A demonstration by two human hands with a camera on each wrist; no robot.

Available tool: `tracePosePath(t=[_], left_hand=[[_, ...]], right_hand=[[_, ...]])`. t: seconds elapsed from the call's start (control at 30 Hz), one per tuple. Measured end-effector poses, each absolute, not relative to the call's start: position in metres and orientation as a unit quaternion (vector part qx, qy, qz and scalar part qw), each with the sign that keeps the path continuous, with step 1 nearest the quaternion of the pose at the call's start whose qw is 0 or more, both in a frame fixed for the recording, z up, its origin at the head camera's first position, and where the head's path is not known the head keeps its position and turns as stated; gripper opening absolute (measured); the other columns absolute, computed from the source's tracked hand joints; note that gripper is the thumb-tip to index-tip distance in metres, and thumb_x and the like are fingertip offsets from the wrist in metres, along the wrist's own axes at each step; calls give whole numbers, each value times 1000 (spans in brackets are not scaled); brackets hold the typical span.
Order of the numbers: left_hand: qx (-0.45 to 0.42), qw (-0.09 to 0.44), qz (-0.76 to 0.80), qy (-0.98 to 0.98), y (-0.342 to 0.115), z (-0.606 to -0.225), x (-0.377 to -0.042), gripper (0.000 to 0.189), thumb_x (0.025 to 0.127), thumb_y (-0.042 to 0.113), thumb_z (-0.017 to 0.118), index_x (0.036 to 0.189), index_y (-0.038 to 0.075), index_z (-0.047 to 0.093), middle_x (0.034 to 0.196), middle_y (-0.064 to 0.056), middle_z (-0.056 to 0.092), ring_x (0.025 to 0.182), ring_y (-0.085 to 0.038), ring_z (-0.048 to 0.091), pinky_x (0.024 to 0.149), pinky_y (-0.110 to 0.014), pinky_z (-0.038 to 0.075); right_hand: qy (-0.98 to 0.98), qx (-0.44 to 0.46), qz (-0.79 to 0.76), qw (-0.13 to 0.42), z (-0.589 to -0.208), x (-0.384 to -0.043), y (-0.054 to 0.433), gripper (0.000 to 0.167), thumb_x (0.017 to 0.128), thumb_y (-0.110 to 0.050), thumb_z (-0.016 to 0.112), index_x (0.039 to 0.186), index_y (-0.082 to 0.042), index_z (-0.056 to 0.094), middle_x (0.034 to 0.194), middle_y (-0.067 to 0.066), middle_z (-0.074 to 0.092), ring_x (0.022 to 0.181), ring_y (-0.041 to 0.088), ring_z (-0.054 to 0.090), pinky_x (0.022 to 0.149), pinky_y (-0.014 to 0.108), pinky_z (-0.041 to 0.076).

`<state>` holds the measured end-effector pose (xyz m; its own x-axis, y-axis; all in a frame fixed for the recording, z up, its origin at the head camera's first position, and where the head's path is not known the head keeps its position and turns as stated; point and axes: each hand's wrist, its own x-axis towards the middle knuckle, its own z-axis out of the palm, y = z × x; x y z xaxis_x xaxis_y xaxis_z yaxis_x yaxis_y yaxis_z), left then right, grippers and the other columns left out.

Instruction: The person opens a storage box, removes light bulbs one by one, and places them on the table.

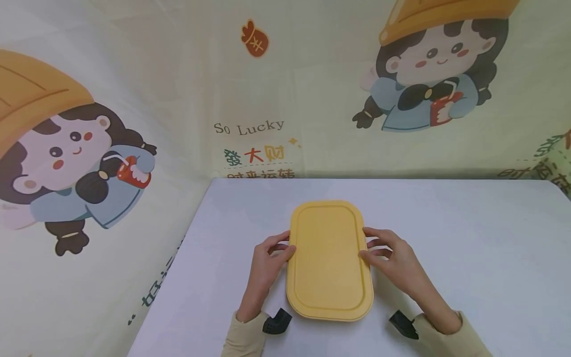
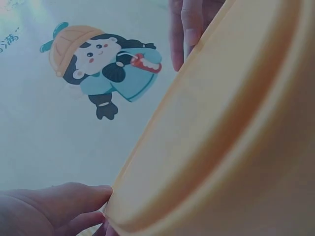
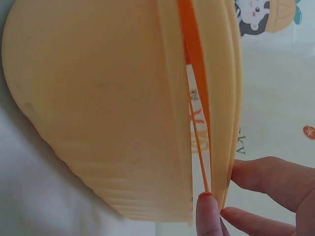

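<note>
Sleeves nearest, a black piece at each cuff. Left hand: grip pinching lid's left long edge, thumb on top. Right hand: grip pinching lid's right long edge, thumb on top too. Yellow lid between the hands, over the box; right wrist view shows an open gap between them, orange strip inside. White counter below. Printed backdrop behind, cartoon figures and lettering.
</note>
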<state>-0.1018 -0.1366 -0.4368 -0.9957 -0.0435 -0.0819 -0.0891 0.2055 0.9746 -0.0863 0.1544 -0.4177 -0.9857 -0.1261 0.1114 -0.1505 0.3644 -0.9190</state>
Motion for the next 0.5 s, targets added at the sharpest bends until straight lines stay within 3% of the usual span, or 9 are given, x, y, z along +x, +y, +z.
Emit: tracePosePath(t=[0.37, 0.5], left_hand=[[-33, 11, 630, 776, -140, -431, -101, 40, 87, 14, 76, 126, 10, 69, 121, -11, 67, 96, -18, 63, 69, -17, 54], [-32, 11, 629, 776, -143, -429, -101, 40, 88, 12, 75, 127, 9, 68, 122, -11, 67, 96, -18, 63, 69, -18, 55]], right_hand=[[-828, 94, 553, 13, -413, -86, 152, 51, 84, -1, 75, 132, 8, 58, 125, 22, 58, 94, 8, 66, 79, 20, 57], [-829, 94, 550, 12, -413, -87, 149, 52, 84, -2, 76, 132, 8, 58, 125, 21, 58, 97, 14, 67, 80, 19, 57]])
